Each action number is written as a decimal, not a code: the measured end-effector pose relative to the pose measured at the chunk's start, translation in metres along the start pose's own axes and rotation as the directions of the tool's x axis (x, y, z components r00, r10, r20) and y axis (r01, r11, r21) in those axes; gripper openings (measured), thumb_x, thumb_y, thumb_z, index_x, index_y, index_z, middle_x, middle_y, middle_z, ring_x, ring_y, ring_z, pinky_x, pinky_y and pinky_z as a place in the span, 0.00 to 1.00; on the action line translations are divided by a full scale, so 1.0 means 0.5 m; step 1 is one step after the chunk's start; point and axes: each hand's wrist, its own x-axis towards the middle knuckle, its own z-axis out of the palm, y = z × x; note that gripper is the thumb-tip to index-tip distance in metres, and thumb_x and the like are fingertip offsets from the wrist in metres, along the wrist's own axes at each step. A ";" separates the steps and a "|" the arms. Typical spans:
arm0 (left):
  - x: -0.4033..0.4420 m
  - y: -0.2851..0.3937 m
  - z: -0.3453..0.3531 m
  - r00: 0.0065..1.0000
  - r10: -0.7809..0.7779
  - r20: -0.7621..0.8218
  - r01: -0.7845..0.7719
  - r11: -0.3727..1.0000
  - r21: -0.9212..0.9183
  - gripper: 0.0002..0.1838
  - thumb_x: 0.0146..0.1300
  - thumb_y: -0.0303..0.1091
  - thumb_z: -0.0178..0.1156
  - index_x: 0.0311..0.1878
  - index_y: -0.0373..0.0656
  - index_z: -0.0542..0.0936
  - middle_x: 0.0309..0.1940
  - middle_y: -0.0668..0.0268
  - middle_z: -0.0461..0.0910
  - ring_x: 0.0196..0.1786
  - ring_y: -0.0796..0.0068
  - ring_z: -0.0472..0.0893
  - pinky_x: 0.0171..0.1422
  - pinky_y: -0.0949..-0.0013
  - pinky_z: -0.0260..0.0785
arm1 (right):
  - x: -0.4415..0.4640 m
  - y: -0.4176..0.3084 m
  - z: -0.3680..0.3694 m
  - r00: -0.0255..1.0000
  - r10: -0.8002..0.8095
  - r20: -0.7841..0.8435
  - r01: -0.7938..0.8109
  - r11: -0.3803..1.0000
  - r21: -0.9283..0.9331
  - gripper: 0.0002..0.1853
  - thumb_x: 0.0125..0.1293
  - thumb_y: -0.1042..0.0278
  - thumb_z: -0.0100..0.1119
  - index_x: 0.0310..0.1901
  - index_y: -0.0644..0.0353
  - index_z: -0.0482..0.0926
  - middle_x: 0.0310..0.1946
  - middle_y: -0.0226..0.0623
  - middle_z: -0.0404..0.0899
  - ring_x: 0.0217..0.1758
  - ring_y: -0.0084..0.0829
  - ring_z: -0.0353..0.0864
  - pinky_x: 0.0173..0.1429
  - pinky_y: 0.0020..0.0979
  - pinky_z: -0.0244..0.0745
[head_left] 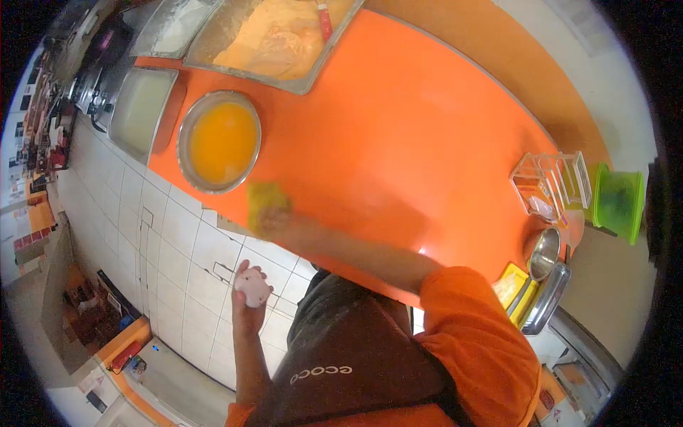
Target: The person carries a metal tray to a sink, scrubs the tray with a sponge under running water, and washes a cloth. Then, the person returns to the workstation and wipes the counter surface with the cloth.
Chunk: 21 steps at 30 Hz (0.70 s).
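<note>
On the left, my left hand (242, 290) is held over the tiled floor, its fingers wrapped round a pale, rounded object (255, 287) with small dark spots. My right hand (276, 222), blurred, presses a yellow-green cloth (265, 199) at the near edge of the orange table (384, 142). My right forearm lies across the table's front part. Just beyond the cloth stands a round metal bowl (186, 160) of yellow-orange liquid.
At the back left are a tray of orange-coated food (270, 35), a tray of white powder (174, 25) and a tray of pale liquid (142, 107). On the right stand a wire rack (551, 181), a green container (619, 203), a small metal bowl (545, 255) and a yellow tray (511, 285).
</note>
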 end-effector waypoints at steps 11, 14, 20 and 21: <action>-0.144 0.068 -0.232 0.955 0.188 -0.232 -0.223 0.966 -0.135 0.46 0.58 0.54 0.68 0.73 0.44 0.58 0.61 0.63 0.70 0.59 0.70 0.72 0.58 0.64 0.71 | -0.077 -0.044 -0.327 0.688 0.494 -0.532 -0.316 0.863 0.393 0.08 0.70 0.74 0.50 0.48 0.62 0.75 0.37 0.38 0.76 0.38 0.28 0.76 0.39 0.30 0.70; -0.177 0.029 -0.265 0.948 0.159 -0.276 -0.210 0.964 -0.166 0.45 0.59 0.53 0.67 0.73 0.44 0.58 0.62 0.63 0.69 0.59 0.70 0.72 0.58 0.65 0.70 | -0.073 0.154 -0.390 0.647 0.250 -0.720 -0.521 0.834 -0.179 0.12 0.68 0.73 0.51 0.49 0.69 0.74 0.43 0.52 0.76 0.46 0.45 0.77 0.49 0.41 0.72; -0.165 -0.006 -0.238 0.970 0.115 -0.213 -0.167 0.955 -0.245 0.43 0.61 0.51 0.66 0.73 0.45 0.58 0.62 0.63 0.68 0.60 0.69 0.71 0.61 0.62 0.70 | 0.096 0.239 -0.256 0.815 0.084 -0.573 -0.345 0.865 -0.364 0.19 0.61 0.77 0.52 0.54 0.72 0.73 0.59 0.63 0.68 0.62 0.59 0.68 0.66 0.46 0.65; -0.157 -0.009 -0.227 0.976 0.118 -0.184 -0.162 0.956 -0.244 0.42 0.61 0.51 0.66 0.73 0.45 0.58 0.63 0.63 0.68 0.60 0.69 0.71 0.61 0.62 0.70 | 0.094 0.219 -0.208 0.850 0.102 -0.517 -0.317 0.883 -0.347 0.19 0.60 0.77 0.53 0.54 0.71 0.73 0.58 0.62 0.69 0.62 0.59 0.68 0.65 0.46 0.66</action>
